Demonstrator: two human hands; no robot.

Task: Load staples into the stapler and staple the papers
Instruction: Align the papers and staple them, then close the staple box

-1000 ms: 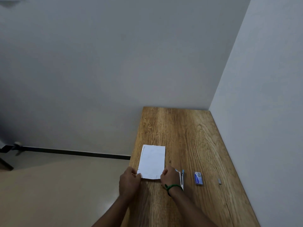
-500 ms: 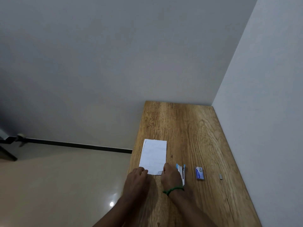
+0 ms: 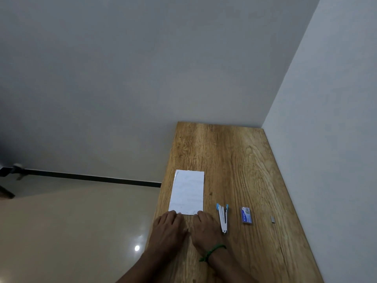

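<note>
A small stack of white papers [image 3: 187,192] lies flat on the wooden table [image 3: 234,160] near its left edge. My left hand [image 3: 168,227] and my right hand [image 3: 205,227] rest palm down just below the papers' near edge, fingertips at the near corners, holding nothing. A blue and silver stapler [image 3: 223,217] lies on the table right of my right hand, hinged open lengthwise. Further right lies a small blue staple box [image 3: 246,215], then a short grey strip of staples [image 3: 273,219].
The table stands in a corner: one white wall runs along its right side, another along its far end. Its left edge drops to a shiny beige floor [image 3: 71,231]. A green band [image 3: 212,251] circles my right wrist.
Both hands have slid back toward me off the papers' near corners. My right hand no longer covers the stapler, which now lies fully in view.
</note>
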